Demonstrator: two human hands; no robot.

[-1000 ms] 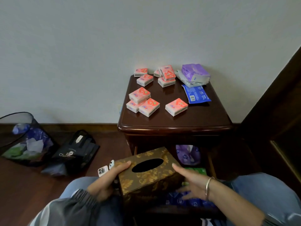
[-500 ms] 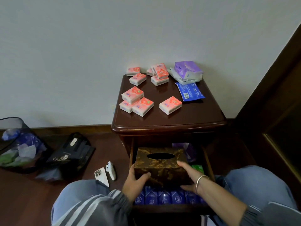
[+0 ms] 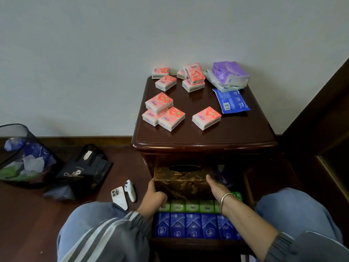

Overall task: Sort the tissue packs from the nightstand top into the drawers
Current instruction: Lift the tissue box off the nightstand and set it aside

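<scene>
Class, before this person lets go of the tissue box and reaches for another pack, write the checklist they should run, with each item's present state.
1. Tissue box seated flat in the drawer: cannot tell; its base is hidden.
2. Hands free: not ok; the left hand grips the box's left edge, and the right hand presses its right side.
3. Drawer open: ok.
4. Green packs and blue packs in tidy rows: ok.
5. Packs left to sort: ok; pink packs and a purple pack lie on the nightstand top.
</scene>
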